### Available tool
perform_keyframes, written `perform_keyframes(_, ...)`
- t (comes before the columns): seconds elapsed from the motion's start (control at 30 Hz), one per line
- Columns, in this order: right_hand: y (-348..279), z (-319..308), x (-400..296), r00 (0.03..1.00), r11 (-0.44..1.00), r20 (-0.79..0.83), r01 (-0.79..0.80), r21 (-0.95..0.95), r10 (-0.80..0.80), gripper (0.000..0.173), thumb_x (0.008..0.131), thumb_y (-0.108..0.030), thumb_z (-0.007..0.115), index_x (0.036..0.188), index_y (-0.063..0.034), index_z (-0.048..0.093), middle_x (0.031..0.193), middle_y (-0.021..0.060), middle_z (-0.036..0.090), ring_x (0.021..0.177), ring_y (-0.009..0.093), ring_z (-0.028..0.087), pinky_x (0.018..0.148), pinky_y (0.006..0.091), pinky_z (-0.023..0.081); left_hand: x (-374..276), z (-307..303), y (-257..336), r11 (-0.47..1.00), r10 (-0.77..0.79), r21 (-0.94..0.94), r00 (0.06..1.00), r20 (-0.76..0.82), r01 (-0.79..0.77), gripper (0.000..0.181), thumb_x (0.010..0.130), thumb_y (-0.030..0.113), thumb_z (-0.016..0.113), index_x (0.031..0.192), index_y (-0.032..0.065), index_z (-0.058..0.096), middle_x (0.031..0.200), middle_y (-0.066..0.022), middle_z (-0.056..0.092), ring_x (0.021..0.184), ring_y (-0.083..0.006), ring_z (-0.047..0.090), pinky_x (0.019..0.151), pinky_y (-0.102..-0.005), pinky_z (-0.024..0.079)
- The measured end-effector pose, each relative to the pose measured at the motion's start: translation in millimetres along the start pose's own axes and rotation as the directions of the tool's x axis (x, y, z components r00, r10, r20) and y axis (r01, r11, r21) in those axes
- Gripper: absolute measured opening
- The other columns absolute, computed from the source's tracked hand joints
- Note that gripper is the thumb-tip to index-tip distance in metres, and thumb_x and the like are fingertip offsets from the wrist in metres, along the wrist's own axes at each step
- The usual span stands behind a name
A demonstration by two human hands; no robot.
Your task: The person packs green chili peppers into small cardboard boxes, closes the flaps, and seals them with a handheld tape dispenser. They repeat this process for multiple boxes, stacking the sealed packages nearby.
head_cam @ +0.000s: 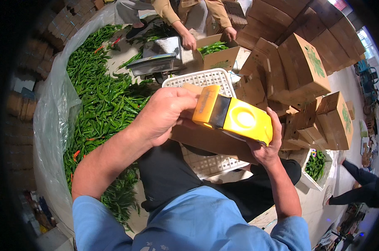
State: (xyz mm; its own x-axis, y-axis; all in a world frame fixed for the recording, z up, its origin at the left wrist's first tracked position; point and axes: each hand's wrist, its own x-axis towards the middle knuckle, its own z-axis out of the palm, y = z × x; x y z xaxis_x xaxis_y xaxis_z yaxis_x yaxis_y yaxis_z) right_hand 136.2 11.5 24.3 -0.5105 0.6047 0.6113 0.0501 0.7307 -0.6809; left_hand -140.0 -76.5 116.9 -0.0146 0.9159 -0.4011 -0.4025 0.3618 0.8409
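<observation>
A yellow plastic hand-held device (247,120) is raised in front of me, with a round recess in its face and a black band near one end. My right hand (268,142) grips its right end from below and the side. At its left end is an amber piece (205,105) with raised marks, and the fingers of my left hand (172,109) hold its edge. Below the device, brown cardboard (213,142) lies over a perforated white plastic crate (205,166) between my legs. The underside of the device is hidden.
Green chili peppers (114,103) cover the floor at left, beside clear plastic sheeting (53,125). Ahead, another person's hands (189,40) touch an open carton (222,59) of peppers near a scale (159,59). Cartons (302,69) pile up at right, above a foam box (313,183) of peppers.
</observation>
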Motion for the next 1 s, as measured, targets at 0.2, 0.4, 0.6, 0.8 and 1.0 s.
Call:
perform_keyframes(0.2, -1, -4, -5, 0.997, 0.998, 0.059, -0.060, 0.013, 0.059, 0.089, 0.078, -0.017, 0.083, 0.147, -0.0018, 0.029, 0.129, 0.0149, 0.051, 0.114, 0.023, 0.058, 0.100, 0.0353, 0.048, 4, 6, 5, 0.997, -0.011, -0.072, 0.998, -0.060, 0.007, 0.016, 0.091, 0.007, 0.055, 0.094, -0.0042, 0.065, 0.088, -0.0079, 0.069, 0.074, -0.0120, 0.066, 0.069, -0.0258, 0.054)
perform_keyframes(0.4, 0, -3, -5, 0.998, 0.997, 0.043, -0.051, 0.065, 0.048, 0.089, 0.077, -0.015, 0.083, 0.147, -0.0019, 0.028, 0.129, 0.0150, 0.052, 0.115, 0.023, 0.057, 0.100, 0.0350, 0.047, 8, 3, -4, 0.992, 0.063, 0.113, 0.997, -0.037, -0.059, 0.018, 0.093, 0.008, 0.053, 0.096, -0.0048, 0.066, 0.088, -0.0087, 0.069, 0.072, -0.0123, 0.067, 0.068, -0.0254, 0.055)
perform_keyframes(0.6, -6, -4, -6, 0.998, 0.998, 0.015, -0.065, -0.024, 0.065, 0.089, 0.077, -0.015, 0.083, 0.146, -0.0006, 0.029, 0.135, 0.0153, 0.047, 0.118, 0.023, 0.055, 0.101, 0.0352, 0.046, 6, 10, -4, 0.998, 0.022, -0.056, 0.999, -0.046, -0.025, 0.021, 0.097, 0.011, 0.053, 0.099, -0.0056, 0.066, 0.091, -0.0105, 0.070, 0.077, -0.0142, 0.069, 0.074, -0.0265, 0.056)
perform_keyframes(0.8, -2, -5, -7, 1.000, 0.999, 0.020, -0.023, -0.033, 0.024, 0.085, 0.078, -0.012, 0.080, 0.145, 0.0012, 0.030, 0.137, 0.0154, 0.044, 0.117, 0.024, 0.055, 0.101, 0.0347, 0.045, 18, 7, -17, 0.946, 0.251, 0.229, 0.965, -0.076, -0.229, 0.017, 0.098, 0.010, 0.055, 0.096, -0.0035, 0.066, 0.086, -0.0046, 0.069, 0.073, -0.0088, 0.065, 0.068, -0.0230, 0.053)
perform_keyframes(1.0, -11, -1, -4, 1.000, 0.986, -0.003, -0.029, -0.164, 0.029, 0.079, 0.076, -0.009, 0.078, 0.141, 0.0012, 0.034, 0.130, 0.0146, 0.048, 0.113, 0.023, 0.055, 0.099, 0.0341, 0.046, 7, 8, -7, 0.664, 0.515, 0.675, 0.851, -0.099, -0.323, 0.017, 0.092, 0.012, 0.059, 0.089, -0.0022, 0.067, 0.072, -0.0087, 0.068, 0.068, -0.0105, 0.063, 0.062, -0.0286, 0.050)
